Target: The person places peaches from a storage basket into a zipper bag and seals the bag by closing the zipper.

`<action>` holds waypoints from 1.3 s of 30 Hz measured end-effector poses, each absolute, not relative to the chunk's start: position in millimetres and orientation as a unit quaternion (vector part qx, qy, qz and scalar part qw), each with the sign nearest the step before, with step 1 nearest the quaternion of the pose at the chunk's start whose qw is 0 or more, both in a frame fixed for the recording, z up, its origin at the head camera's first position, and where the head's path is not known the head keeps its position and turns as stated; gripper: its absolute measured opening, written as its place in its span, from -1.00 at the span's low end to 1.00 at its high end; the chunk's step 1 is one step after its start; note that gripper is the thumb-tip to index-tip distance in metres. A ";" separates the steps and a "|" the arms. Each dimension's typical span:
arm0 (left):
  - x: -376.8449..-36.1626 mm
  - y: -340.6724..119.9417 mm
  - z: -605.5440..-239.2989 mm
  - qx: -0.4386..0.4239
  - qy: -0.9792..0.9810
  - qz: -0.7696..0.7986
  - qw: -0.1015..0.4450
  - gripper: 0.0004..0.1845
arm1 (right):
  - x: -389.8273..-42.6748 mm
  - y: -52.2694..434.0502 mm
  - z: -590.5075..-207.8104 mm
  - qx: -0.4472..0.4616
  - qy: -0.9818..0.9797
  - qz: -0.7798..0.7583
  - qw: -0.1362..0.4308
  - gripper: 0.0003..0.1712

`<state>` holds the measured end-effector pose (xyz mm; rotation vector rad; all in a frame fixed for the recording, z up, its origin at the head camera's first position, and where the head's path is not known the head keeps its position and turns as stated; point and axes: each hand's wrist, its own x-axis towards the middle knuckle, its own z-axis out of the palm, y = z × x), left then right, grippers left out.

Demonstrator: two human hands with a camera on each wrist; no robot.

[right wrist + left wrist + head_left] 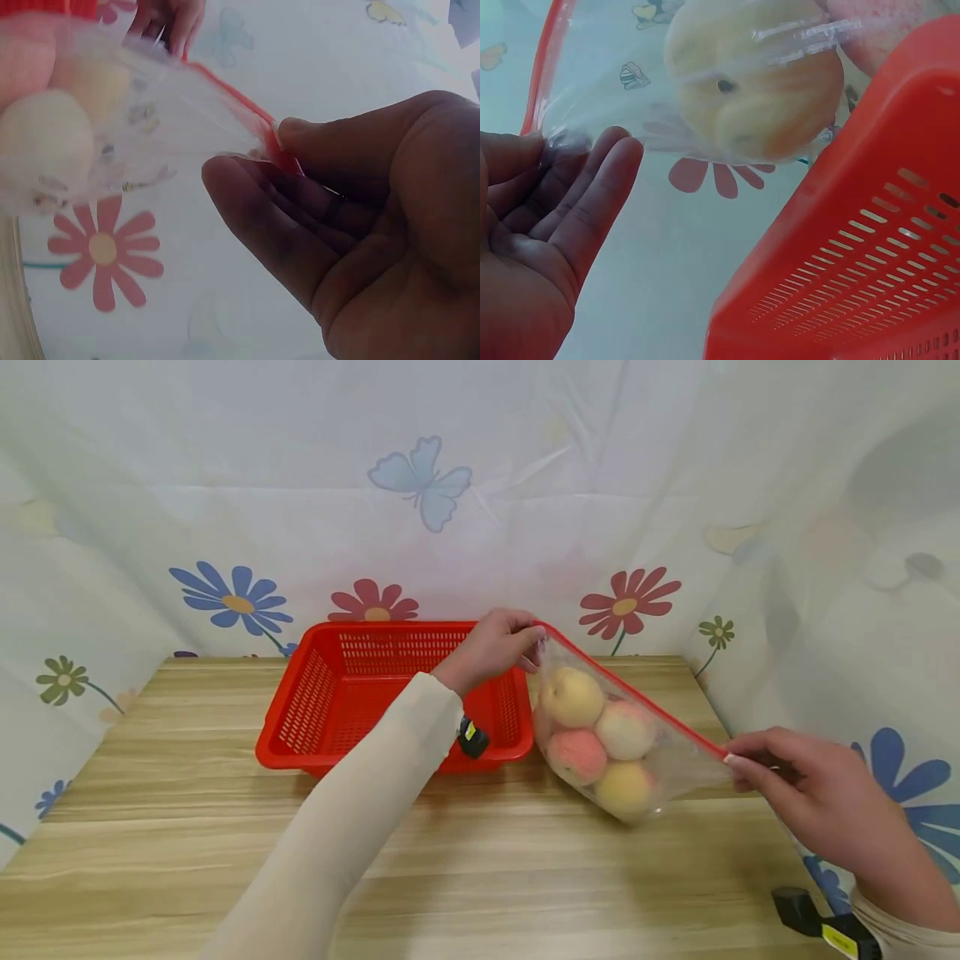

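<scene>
A clear zip bag (678, 768) with a red top strip hangs between both hands, slanting down to the right. Several peaches (573, 697) lie bunched inside it, yellow and pink. My left hand (495, 647) pinches the strip's upper left corner, above the basket's right rim. At the lower right corner, my right hand (817, 793) pinches the other end between thumb and fingers. The left wrist view shows the thumb and fingers on the bag's corner, with one peach (754, 82) close by. In the right wrist view the red strip (236, 94) runs from one hand to the other.
A red plastic basket (397, 693) with slotted walls stands at the back of the wooden table (480, 877), left of the bag. Behind and beside the table hangs a pale cloth (525, 527) printed with flowers and a butterfly.
</scene>
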<state>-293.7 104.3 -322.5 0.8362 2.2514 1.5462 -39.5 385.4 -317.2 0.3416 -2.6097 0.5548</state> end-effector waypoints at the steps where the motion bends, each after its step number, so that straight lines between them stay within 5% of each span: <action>1: -295.2 105.6 -322.2 0.284 0.780 0.539 0.144 -0.79 | -39.0 381.8 -317.9 0.130 -0.943 0.216 0.217 -0.74; 22: -317.6 121.1 -326.1 0.247 0.758 0.584 0.152 -0.77 | -67.1 336.7 -314.8 0.250 -0.883 0.387 0.087 -0.78; 32: -312.5 118.1 -324.0 0.269 0.743 0.589 0.168 -0.70 | -133.3 345.0 -282.3 0.242 -0.932 0.255 0.082 -0.82; 39: -311.8 121.2 -326.5 0.266 0.745 0.590 0.160 -0.79 | -188.3 325.8 -263.3 0.297 -0.938 0.119 0.131 -0.79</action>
